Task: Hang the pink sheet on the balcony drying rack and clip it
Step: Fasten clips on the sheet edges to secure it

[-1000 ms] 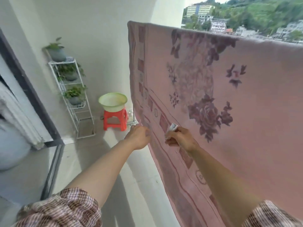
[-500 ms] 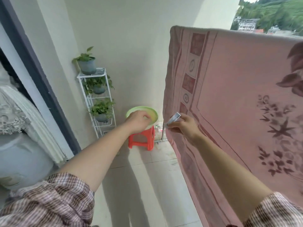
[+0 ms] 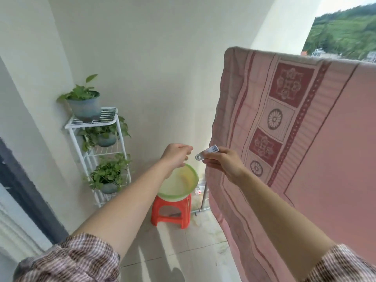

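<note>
The pink sheet (image 3: 317, 151), patterned with dark red squares and flower roundels, hangs draped over the top bar of the drying rack on the right; its left edge falls almost to the floor. A metal leg of the rack (image 3: 204, 197) shows below that edge. My right hand (image 3: 222, 162) holds a white clothes clip (image 3: 206, 153) just left of the sheet's edge, at mid height. My left hand (image 3: 177, 154) hovers a little to the left of the clip, fingers curled loosely, nothing visible in it.
A green basin (image 3: 192, 183) sits on a red plastic stool (image 3: 171, 210) on the tiled floor beside the rack. A white wire shelf (image 3: 95, 123) with three potted plants stands against the wall. A dark door frame (image 3: 30, 192) lies at the left.
My view has swung left towards the sheet's left end. Both hands have come off the sheet's face and now hover beside its left edge, the right still holding the clip.
</note>
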`<state>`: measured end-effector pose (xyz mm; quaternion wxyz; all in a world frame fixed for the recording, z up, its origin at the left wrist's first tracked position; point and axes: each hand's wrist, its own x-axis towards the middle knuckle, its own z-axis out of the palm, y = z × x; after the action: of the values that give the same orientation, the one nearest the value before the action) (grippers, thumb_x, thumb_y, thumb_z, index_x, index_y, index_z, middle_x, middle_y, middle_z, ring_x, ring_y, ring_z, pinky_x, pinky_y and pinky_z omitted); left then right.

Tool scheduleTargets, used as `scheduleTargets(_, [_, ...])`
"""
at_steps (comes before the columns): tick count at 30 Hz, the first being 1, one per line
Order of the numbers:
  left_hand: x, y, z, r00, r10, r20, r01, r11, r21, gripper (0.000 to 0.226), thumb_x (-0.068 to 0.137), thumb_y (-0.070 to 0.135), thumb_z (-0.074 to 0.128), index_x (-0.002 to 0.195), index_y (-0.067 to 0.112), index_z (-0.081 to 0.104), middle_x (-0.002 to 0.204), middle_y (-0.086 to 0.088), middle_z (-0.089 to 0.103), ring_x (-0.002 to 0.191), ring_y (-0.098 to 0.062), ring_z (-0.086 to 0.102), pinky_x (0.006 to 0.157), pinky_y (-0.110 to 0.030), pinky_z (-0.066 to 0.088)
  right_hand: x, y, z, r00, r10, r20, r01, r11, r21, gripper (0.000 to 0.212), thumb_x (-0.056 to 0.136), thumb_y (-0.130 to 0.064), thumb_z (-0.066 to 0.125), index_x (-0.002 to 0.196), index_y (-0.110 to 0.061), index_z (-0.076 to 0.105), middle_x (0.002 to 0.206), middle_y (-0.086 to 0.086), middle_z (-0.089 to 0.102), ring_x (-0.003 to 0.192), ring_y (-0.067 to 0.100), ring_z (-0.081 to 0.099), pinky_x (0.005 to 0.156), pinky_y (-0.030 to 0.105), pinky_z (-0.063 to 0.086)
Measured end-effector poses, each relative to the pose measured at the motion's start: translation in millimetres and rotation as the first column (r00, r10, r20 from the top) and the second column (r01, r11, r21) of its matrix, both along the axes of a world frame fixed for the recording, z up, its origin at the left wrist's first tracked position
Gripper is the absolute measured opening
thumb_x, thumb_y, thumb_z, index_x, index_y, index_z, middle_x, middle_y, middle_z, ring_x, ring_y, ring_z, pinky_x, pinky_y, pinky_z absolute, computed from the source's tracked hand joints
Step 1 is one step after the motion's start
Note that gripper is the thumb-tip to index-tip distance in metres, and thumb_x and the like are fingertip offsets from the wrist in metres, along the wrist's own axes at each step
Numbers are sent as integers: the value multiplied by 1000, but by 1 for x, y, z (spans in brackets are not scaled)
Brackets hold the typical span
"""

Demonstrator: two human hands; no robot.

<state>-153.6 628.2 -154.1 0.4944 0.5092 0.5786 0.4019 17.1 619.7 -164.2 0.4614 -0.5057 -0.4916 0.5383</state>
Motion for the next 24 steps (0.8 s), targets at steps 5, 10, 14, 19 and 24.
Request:
scheduleTargets(5, [15, 118, -8, 994, -49, 93, 54, 997, -59, 29, 93, 34, 52, 108, 12, 64, 111, -4, 64, 96, -19, 60, 82, -31, 50, 7, 126, -1, 996, -24, 90, 25, 1000, -14, 32, 83, -31, 70, 104, -8, 72, 92, 0, 67, 76, 9, 58, 68, 22, 44])
scheduleTargets(10, [20, 213, -17, 986, -88, 139, 97, 994, -59, 34, 89, 40, 59, 105, 11, 66, 100, -2, 63, 91, -18, 63, 84, -34, 51, 2, 218, -1, 990, -50, 130, 61, 995, -83, 26, 93, -35, 56, 95, -13, 68, 88, -2, 58, 75, 12, 53, 65, 23, 42])
scheduleTargets(14, [14, 279, -26, 960, -274, 60, 278, 958, -75, 33, 87, 36, 63, 105, 9, 68, 98, 0, 65, 85, -14, 62, 80, -30, 50, 7, 279, -4, 984, -41, 175, 62, 992, -114, 27, 94, -35, 55, 90, -12, 69, 81, -3, 60, 70, 12, 54, 62, 23, 41])
scheduleTargets(19, [19, 360, -43, 866, -499, -19, 491, 858, -149, 37, 87, 43, 61, 106, 12, 66, 104, 1, 68, 87, -12, 66, 77, -26, 51, 14, 346, -13, 964, -54, 260, 98, 982, -159, 32, 91, -35, 58, 101, -9, 72, 85, -1, 66, 75, 12, 59, 67, 25, 46])
scheduleTargets(24, [28, 450, -61, 889, -456, 37, 456, 877, -153, 27, 90, 42, 58, 101, 18, 61, 107, 0, 66, 78, -9, 66, 66, -21, 48, 21, 407, 0, 775, -250, 581, 257, 964, 73, 26, 91, -17, 60, 115, -8, 66, 107, 3, 67, 89, 10, 59, 66, 7, 44])
